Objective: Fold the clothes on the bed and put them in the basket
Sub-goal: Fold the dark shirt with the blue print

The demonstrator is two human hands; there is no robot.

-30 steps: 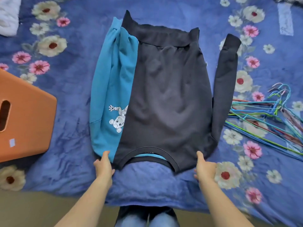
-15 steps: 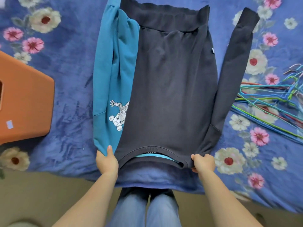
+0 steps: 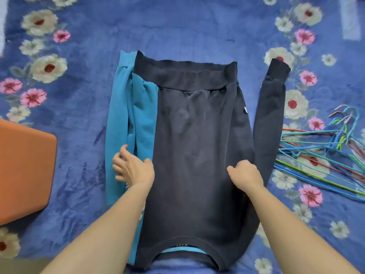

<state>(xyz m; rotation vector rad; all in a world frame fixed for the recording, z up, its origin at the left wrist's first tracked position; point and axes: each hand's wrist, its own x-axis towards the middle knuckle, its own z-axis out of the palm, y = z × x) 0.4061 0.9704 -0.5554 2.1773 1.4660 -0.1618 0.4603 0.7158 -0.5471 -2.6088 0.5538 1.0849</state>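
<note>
Left hand (image 3: pixel 134 171) fingers (image 3: pixel 123 153) are spread and loose, lying on the teal side (image 3: pixel 142 107) that's folded in over the sweatshirt (image 3: pixel 197 145). They're resting/pressing, not pinching afaict. Right hand (image 3: pixel 245 176) fingers are curled under w/ the tips hidden, down on the black fabric by the right edge of the body. Can't tell if they've got a pinch of cloth or are just knuckling it.

Sweatshirt lies flat on the bed (image 3: pixel 177 22) right in front, neck hole toward the person, hem away, so the long axis runs straight out from them. The bit that matters imo: the black sleeve (image 3: pixel 268 119) isn't folded in. It's stretched alongside the body on the right, roughly parallel to that axis, cuff up near the hem end. It sits just outboard of the right hand, so that's the nearer one to flip it in, right to left. Basket (image 3: pixel 25 171) is off to the left, hangers (image 3: pixel 324 153) on the right.
</note>
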